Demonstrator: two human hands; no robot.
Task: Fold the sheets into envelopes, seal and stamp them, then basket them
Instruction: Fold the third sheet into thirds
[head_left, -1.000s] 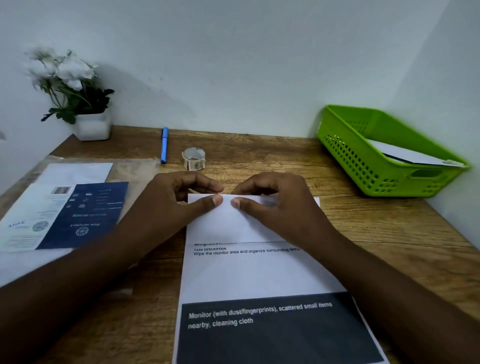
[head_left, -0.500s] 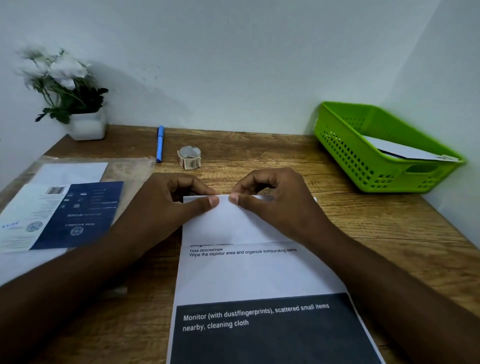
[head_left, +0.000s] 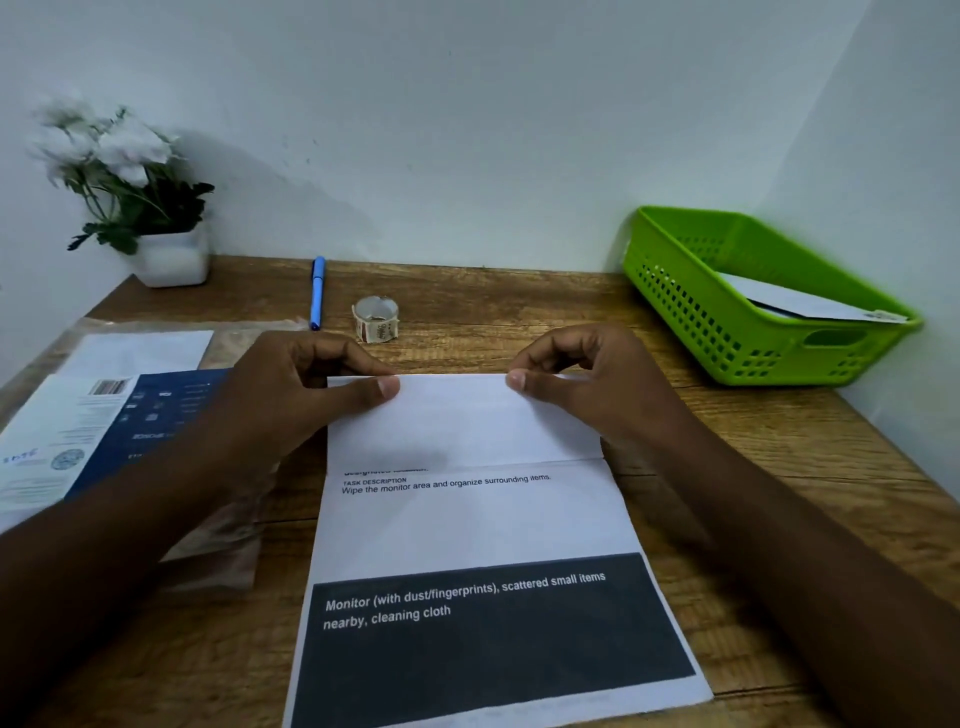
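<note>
A printed sheet (head_left: 467, 519) lies on the wooden desk in front of me, its far end folded over toward me into a white flap. My left hand (head_left: 296, 395) pinches the fold's far edge with thumb on top near the left corner. My right hand (head_left: 592, 384) pinches the same edge near the right corner. A small roll of stamps (head_left: 376, 319) stands behind the sheet. The green basket (head_left: 691, 312) at the right rear holds a white envelope (head_left: 795, 304).
A blue pen (head_left: 317, 291) lies by the wall. More sheets, one with a dark blue print (head_left: 130, 431), lie on a clear plastic sleeve at the left. A white pot of flowers (head_left: 166, 257) stands in the far left corner. Walls close the desk behind and right.
My thumbs have slid apart along the folded edge, from touching at the middle out toward the two corners. The sheet stays in place.
</note>
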